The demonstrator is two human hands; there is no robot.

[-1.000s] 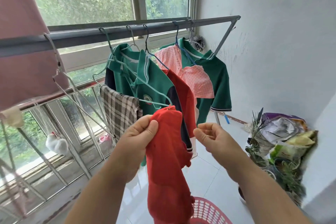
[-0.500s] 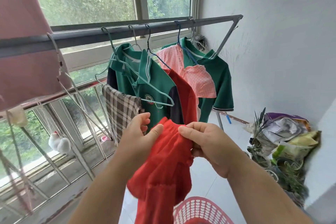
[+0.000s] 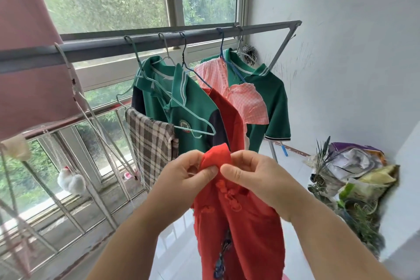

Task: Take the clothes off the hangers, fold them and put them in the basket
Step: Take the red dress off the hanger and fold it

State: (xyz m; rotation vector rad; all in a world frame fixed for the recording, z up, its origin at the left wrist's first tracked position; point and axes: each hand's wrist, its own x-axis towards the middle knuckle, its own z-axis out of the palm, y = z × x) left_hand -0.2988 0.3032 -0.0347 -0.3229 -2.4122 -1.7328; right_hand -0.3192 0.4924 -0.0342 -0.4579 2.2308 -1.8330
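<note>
A red garment (image 3: 241, 218) with knot buttons hangs in front of me, off its hanger. My left hand (image 3: 184, 179) and my right hand (image 3: 254, 177) pinch its top edge side by side. Behind it an empty light-green wire hanger (image 3: 181, 107) hangs on the grey rail (image 3: 147, 40). Along the rail hang a green polo shirt (image 3: 188, 109), a second red garment (image 3: 229, 116), a pink checked top (image 3: 245, 100) and another green polo (image 3: 270, 98). The basket shows only as a pink sliver (image 3: 285, 277) at the bottom edge.
A plaid cloth (image 3: 152, 143) is draped over the window railing. A large pink garment (image 3: 27, 52) hangs at the left. Bags and potted plants (image 3: 354, 179) are piled against the right wall. White tiled floor lies below the rail.
Both hands came together at the top of the red garment and now hold it so it hangs lengthwise. The view tilted up, so most of the basket dropped out of sight.
</note>
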